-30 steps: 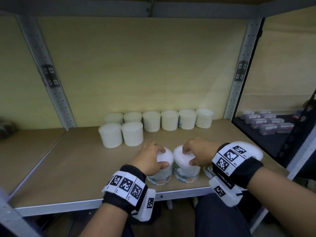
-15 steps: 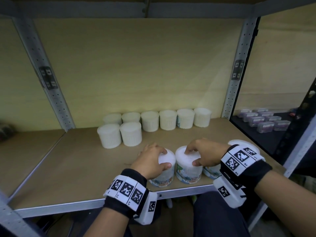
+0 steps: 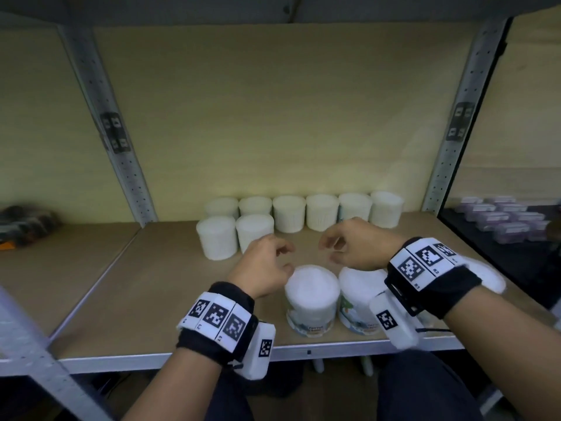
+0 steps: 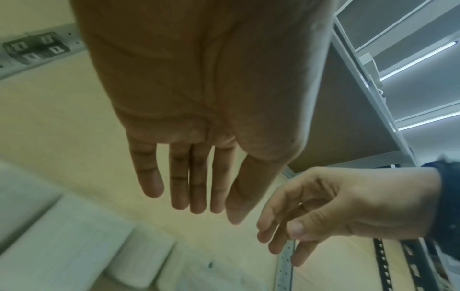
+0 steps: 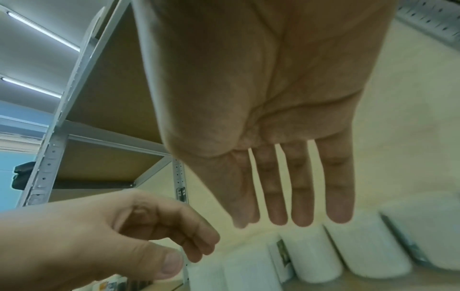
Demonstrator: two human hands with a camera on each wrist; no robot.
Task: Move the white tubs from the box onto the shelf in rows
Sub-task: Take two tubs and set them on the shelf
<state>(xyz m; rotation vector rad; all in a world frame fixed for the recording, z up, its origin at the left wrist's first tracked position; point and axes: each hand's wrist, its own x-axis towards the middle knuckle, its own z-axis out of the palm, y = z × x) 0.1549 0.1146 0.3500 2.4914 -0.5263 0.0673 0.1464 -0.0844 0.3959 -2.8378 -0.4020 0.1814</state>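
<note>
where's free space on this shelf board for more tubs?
Bare board left of the two-tub second row up to the left upright, and in front of the back row on the right. Front edge is crowded: two labelled tubs under both hands.

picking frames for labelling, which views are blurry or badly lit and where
Head view: dim overall, the straight grey metal shelf posts bow from wide-angle distortion, and the left hand and right hand are slightly motion-smeared. Left wrist view: the round white plastic tubs at bottom left are a soft blur. Right wrist view: the palm is shadowed against bright ceiling light strips.
</note>
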